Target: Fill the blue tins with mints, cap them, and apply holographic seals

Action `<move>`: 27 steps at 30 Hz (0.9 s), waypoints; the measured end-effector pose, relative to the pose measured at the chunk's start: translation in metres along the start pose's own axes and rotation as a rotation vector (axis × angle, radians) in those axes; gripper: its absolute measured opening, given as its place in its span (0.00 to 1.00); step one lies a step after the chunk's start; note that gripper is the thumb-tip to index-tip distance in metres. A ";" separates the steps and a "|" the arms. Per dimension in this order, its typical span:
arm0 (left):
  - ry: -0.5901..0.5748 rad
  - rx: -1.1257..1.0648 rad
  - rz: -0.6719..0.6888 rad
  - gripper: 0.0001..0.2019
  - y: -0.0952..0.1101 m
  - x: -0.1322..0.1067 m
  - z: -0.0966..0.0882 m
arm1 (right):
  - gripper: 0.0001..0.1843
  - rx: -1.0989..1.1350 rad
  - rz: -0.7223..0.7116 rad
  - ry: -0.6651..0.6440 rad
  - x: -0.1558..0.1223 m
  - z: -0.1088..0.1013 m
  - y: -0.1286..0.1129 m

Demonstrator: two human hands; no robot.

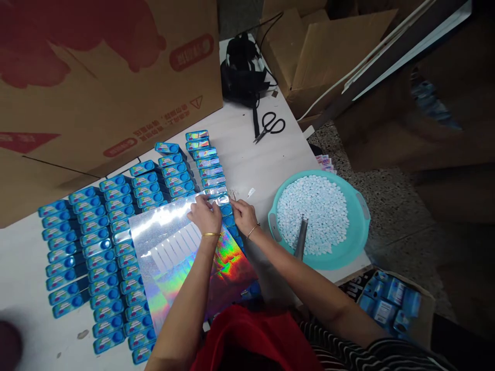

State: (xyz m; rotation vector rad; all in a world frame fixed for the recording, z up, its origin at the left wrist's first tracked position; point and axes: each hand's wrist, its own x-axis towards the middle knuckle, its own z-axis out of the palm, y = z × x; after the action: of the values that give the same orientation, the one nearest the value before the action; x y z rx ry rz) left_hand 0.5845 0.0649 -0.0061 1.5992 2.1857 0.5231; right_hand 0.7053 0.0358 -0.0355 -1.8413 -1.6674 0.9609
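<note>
A shiny holographic sticker sheet (158, 278) lies across several rows of small blue boxes, with pale strips where stickers are gone. My left hand (207, 214) rests over the sheet's upper right edge, fingers bent and pressed together at the top of a blue box (223, 200). What lies between those fingertips is hidden. My right hand (244, 216) is at the right side of the same row, thumb and fingers closed together against the box edge. Anything in its pinch is too small to make out. Boxes farther up that row carry shiny stickers (211, 171) on their tops.
A turquoise basin (361, 226) of small pale pellets with a metal scoop (300, 239) stands to the right. Black scissors (270, 126) and a black bundle (243, 72) lie farther back. A large carton (116, 67) borders the boxes; an open carton (423, 309) holds blue packs.
</note>
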 end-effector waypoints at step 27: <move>-0.124 0.223 0.309 0.09 -0.205 -0.071 -0.153 | 0.16 -0.374 -0.579 -0.404 -0.059 0.110 -0.148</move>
State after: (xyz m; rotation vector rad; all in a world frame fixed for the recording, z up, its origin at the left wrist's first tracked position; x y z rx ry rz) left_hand 0.3597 -0.0723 0.0270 2.0466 1.9728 0.2618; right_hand 0.5246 -0.0119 0.0150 -1.2645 -2.5800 0.8318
